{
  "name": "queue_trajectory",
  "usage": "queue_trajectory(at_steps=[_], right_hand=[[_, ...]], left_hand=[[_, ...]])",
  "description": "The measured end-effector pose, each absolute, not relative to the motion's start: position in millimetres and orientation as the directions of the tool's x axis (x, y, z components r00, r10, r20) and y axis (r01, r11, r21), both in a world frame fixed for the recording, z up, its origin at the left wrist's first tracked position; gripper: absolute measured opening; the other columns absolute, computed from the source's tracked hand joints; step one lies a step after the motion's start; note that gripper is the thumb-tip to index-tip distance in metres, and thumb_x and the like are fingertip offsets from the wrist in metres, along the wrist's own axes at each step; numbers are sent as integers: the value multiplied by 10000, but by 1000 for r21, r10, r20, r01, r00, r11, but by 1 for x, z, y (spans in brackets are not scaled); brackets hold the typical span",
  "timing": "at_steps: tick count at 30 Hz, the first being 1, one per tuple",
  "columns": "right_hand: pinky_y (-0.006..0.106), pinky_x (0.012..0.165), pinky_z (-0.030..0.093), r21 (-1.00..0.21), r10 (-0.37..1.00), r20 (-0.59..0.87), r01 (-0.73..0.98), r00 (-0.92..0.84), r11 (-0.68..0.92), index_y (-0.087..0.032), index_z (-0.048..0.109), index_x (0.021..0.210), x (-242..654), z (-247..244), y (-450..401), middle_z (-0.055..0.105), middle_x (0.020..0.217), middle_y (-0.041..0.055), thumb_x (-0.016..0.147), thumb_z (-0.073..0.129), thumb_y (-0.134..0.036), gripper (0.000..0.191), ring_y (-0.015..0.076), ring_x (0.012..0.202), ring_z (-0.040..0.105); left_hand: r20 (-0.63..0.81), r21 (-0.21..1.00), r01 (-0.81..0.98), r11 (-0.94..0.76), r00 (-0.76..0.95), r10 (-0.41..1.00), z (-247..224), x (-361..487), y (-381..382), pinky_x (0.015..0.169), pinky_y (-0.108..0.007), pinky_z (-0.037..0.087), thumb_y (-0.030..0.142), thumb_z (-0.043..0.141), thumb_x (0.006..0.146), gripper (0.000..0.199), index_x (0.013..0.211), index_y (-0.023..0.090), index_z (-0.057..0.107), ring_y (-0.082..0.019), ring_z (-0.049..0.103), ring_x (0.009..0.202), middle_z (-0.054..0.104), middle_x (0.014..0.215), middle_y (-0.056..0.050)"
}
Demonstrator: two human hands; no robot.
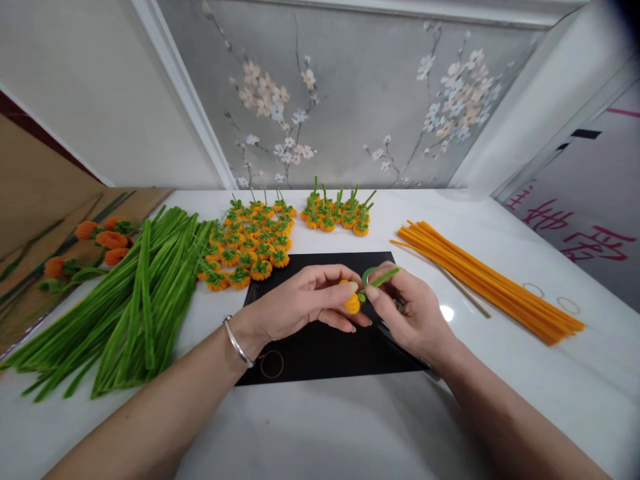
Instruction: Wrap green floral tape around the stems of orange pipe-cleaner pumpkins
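Note:
Over the black mat (320, 353), my left hand (310, 300) pinches a small orange pumpkin (353, 304) between thumb and fingers. A fuzzy green stem (386, 277) rises from the pumpkin toward the right. My right hand (413, 310) is closed at the base of that stem, thumb and forefinger pressed together. A round green roll (369, 275) shows by the right fingers, partly hidden. Beneath the right hand lies a dark tool, mostly covered, which I cannot make out.
Green pipe cleaners (145, 300) are heaped at the left. Several finished pumpkins stand behind the mat in two groups (250, 240), (337, 213). Orange pipe cleaners (490, 283) and a thin stick (465, 291) lie at the right. Orange flowers (113, 240) lie far left.

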State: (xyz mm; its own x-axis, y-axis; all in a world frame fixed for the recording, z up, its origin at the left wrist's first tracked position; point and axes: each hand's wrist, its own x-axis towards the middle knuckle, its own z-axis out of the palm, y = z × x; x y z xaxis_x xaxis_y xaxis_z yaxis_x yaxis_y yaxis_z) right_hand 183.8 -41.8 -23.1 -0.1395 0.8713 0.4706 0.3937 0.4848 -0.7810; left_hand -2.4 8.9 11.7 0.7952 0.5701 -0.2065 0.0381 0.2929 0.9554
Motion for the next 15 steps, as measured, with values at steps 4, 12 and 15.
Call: queue_trajectory(at_steps=[4,12,15], right_hand=[[236,489,360,-779,879,466,427,-97,460,-194,519,807,183,-26,-40,544,752,6,890,501,-198,85,101,572,468],[245,499,359,-753,861,499,442,-101,488,-196,514,789,181,-25,-40,530,720,2,873,527,-198,85,109,577,467],[257,549,394,-741,849,512,431,-134,515,-198,518,805,182,-25,-39,543,743,8,879,530,-190,75,124,630,502]], left_hand=[[20,947,215,-237,699,714,18,4,0,779,-322,525,323,748,702,474,1097,223,506,-178,591,910,575,1075,-49],[352,649,413,-639,581,734,14,14,-13,812,-279,475,115,521,828,125,901,191,589,-181,569,1001,552,1144,-77],[283,718,413,-560,562,777,12,12,-10,679,-236,475,142,530,827,98,850,175,620,-129,589,813,570,1119,-62]])
